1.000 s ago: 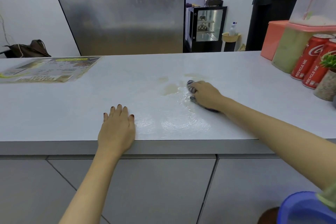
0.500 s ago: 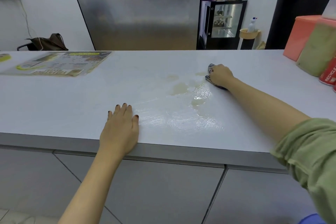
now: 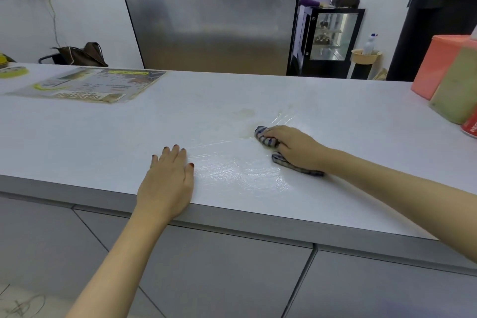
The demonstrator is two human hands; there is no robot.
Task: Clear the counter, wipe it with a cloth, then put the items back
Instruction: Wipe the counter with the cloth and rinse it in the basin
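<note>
Wiping stage. The right hand (image 3: 296, 148) clamps a bunched striped cloth (image 3: 265, 138) against the counter (image 3: 335, 116) mid-surface, bearing down beside the wet streaks. The left hand (image 3: 167, 178) lies flat at the front edge, fingers extended, probably as a brace. 1 faint stain (image 3: 245, 112) beyond the cloth appears unwiped.

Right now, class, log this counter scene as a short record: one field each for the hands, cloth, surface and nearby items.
left hand: flat on the counter, holding nothing
right hand: grips the striped cloth, pressing it down
surface: wet streaks between the hands; yellowish stain beyond the cloth
nearby: printed sheet far left; pink container far right
</note>
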